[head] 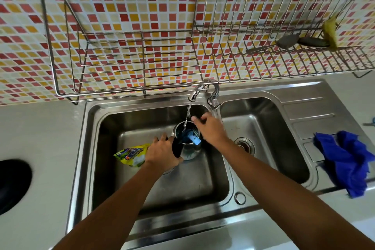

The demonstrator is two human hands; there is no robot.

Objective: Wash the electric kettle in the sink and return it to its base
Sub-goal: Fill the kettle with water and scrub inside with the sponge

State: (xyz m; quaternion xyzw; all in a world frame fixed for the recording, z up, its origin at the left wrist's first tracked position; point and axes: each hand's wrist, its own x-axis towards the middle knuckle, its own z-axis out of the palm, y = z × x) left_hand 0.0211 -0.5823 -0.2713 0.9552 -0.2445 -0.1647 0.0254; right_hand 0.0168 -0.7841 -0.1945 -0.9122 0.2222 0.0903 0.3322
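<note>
A steel electric kettle (188, 151) with a black handle stands upright in the left basin of the sink (162, 186). My left hand (162, 153) is shut around the black handle. My right hand (211, 130) curls over the kettle's far right rim, next to a dark part that may be the lid. A thin stream of water runs from the tap (199, 88) into the kettle's open mouth. A blue tool (193, 139) sticks out of the mouth, and neither hand holds it.
A yellow-green detergent pouch (132, 155) lies in the left basin beside my left hand. The right basin (263, 140) has a drain. A blue cloth (345, 162) lies on the drainboard. A black round object (12, 184) sits on the counter at left. A wire dish rack (142, 63) hangs above.
</note>
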